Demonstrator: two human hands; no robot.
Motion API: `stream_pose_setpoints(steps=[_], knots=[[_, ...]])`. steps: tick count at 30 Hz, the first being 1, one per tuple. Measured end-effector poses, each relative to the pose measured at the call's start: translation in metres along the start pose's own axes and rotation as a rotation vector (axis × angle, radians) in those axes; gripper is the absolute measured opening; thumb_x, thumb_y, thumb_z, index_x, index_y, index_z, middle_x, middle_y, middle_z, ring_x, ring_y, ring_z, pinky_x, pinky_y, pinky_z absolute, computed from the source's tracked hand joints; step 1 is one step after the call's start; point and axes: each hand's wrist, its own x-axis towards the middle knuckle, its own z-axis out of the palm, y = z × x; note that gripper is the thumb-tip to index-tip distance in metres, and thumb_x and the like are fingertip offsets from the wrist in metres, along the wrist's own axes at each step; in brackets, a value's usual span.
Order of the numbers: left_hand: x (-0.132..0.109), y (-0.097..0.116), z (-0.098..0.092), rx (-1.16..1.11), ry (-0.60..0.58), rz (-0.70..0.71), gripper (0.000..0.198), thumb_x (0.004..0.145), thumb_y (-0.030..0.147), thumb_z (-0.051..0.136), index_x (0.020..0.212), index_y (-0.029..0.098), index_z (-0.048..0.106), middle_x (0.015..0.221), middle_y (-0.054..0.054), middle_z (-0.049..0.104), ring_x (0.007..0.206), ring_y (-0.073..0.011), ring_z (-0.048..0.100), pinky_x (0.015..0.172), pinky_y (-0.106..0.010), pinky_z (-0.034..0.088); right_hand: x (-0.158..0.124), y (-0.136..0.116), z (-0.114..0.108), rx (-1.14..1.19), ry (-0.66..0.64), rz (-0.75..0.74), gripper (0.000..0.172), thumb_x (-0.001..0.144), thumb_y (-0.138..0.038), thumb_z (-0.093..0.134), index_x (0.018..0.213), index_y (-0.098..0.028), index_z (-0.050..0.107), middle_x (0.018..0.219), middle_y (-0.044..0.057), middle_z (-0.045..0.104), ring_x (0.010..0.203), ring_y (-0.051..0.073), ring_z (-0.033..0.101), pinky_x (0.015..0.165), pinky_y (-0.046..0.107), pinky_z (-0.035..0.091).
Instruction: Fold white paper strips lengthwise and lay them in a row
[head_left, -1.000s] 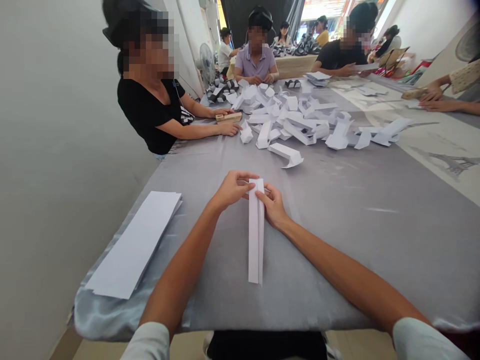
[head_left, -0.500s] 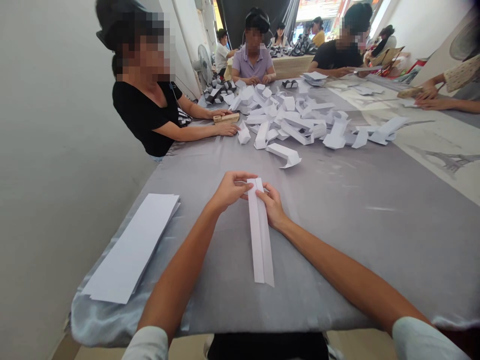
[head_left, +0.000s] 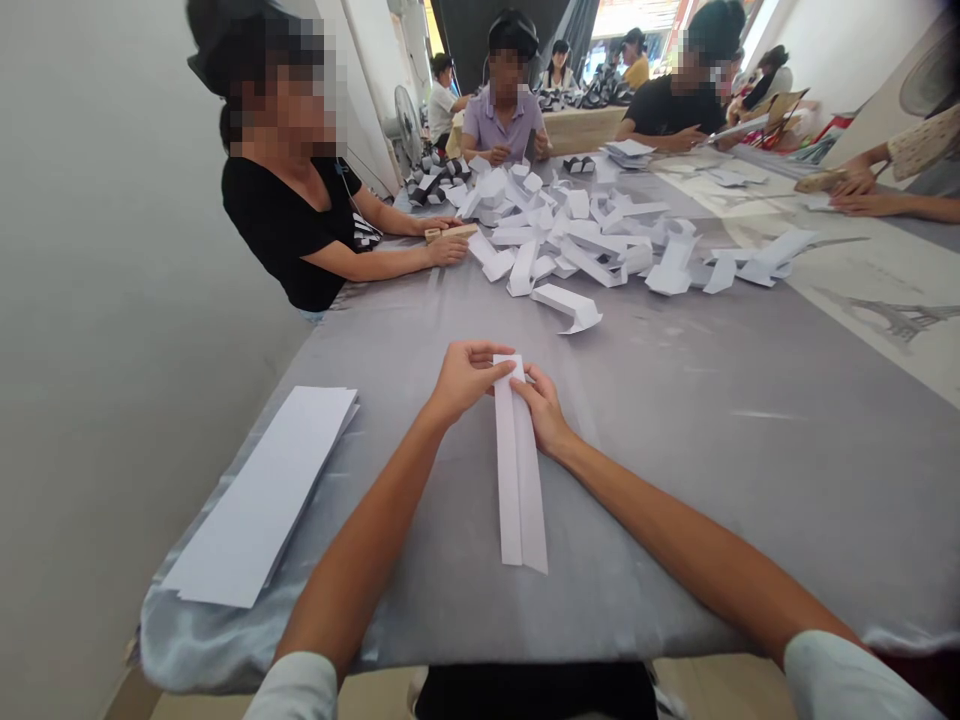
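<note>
Between my hands is a long white paper strip (head_left: 511,480), folded lengthwise with a crease line running down it. Its far end is pinched by my left hand (head_left: 466,378), the thumb lying on top and the fingers behind the edge. From the other side, my right hand (head_left: 546,408) grips the same strip a little lower, thumb on the paper and fingers partly hidden beneath. The strip's near end points toward me over the grey cloth. To the left of my left forearm lies a stack of flat white paper sheets (head_left: 262,495).
A heap of folded white paper pieces (head_left: 570,225) covers the table's far middle, one piece (head_left: 568,305) lying nearest me. At the left, a person in black (head_left: 285,225) rests hands by a wooden block (head_left: 454,232). Other people sit around the grey-clothed table (head_left: 675,480).
My left thumb has slid right across the strip's far end, and the two folded edges now lie closer together there. The person at the left has shifted a hand on the wooden block.
</note>
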Motion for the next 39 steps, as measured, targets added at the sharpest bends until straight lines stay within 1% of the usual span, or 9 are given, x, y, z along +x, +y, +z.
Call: stream_pose_setpoints(steps=[5,10,16,21,25,30,32,35,39], knots=[[0.001,0.001,-0.001,0.018,0.000,0.002,0.047,0.077,0.046,0.087,0.110,0.013,0.081,0.090,-0.008,0.077,0.073,-0.0152,0.070,0.055,-0.021,0.053,0.002,0.003,-0.001,-0.014,0.050,-0.117,0.031,0.093,-0.055,0.064,0.088,-0.024,0.060,0.080,-0.001,0.057,0.071,0.017,0.052,0.066,0.029,0.044],[0.002,-0.001,-0.003,0.005,-0.008,-0.005,0.048,0.076,0.048,0.088,0.110,0.014,0.081,0.095,-0.010,0.078,0.077,-0.0172,0.072,0.057,-0.022,0.054,0.000,0.003,-0.001,-0.097,0.052,-0.127,0.033,0.095,-0.058,0.062,0.094,-0.025,0.061,0.084,0.000,0.058,0.075,0.019,0.052,0.070,0.031,0.044],[0.001,-0.001,-0.003,0.006,-0.029,-0.011,0.045,0.077,0.046,0.087,0.110,0.015,0.082,0.095,-0.010,0.078,0.077,-0.0158,0.070,0.059,-0.022,0.053,-0.006,0.001,0.002,-0.184,0.042,-0.142,0.036,0.099,-0.062,0.058,0.107,-0.026,0.060,0.089,0.000,0.060,0.079,0.020,0.055,0.073,0.032,0.047],[0.000,0.001,-0.002,0.020,-0.028,-0.015,0.043,0.078,0.044,0.086,0.110,0.016,0.082,0.092,-0.009,0.078,0.075,-0.0151,0.068,0.059,-0.022,0.052,-0.009,0.003,0.001,-0.182,0.012,-0.123,0.037,0.102,-0.063,0.056,0.111,-0.027,0.055,0.090,0.000,0.060,0.078,0.019,0.056,0.071,0.031,0.047],[-0.001,0.002,-0.001,0.042,-0.022,-0.011,0.040,0.079,0.044,0.085,0.108,0.016,0.083,0.083,-0.007,0.075,0.069,-0.0139,0.065,0.057,-0.022,0.050,-0.009,0.004,0.000,-0.179,0.003,-0.105,0.038,0.102,-0.065,0.054,0.112,-0.028,0.053,0.088,-0.001,0.059,0.075,0.018,0.056,0.069,0.030,0.046],[0.000,0.000,-0.001,0.035,-0.007,-0.023,0.040,0.077,0.044,0.086,0.105,0.015,0.084,0.089,-0.009,0.078,0.073,-0.0159,0.068,0.058,-0.023,0.051,-0.007,0.004,0.000,-0.210,0.000,-0.113,0.038,0.102,-0.065,0.054,0.112,-0.028,0.055,0.092,0.000,0.061,0.078,0.020,0.055,0.071,0.031,0.046],[0.002,-0.002,-0.002,0.008,0.005,-0.035,0.042,0.075,0.044,0.088,0.105,0.015,0.084,0.090,-0.010,0.079,0.076,-0.0173,0.071,0.060,-0.023,0.052,-0.006,0.003,0.000,-0.208,0.011,-0.140,0.038,0.102,-0.064,0.054,0.109,-0.028,0.058,0.091,0.001,0.060,0.080,0.020,0.055,0.074,0.032,0.046],[0.004,-0.006,-0.004,-0.096,0.040,-0.054,0.045,0.072,0.044,0.092,0.105,0.014,0.083,0.091,-0.011,0.080,0.081,-0.0190,0.073,0.067,-0.026,0.057,-0.003,0.001,0.000,-0.223,0.043,-0.174,0.038,0.101,-0.063,0.053,0.101,-0.026,0.062,0.090,0.001,0.060,0.083,0.021,0.054,0.079,0.033,0.046],[0.006,-0.013,-0.003,-0.195,0.071,-0.066,0.048,0.067,0.044,0.095,0.103,0.014,0.082,0.093,-0.012,0.080,0.084,-0.0202,0.074,0.074,-0.031,0.061,-0.003,-0.001,0.001,-0.232,0.072,-0.163,0.037,0.099,-0.062,0.054,0.102,-0.026,0.063,0.089,0.001,0.061,0.082,0.021,0.055,0.076,0.033,0.047]])
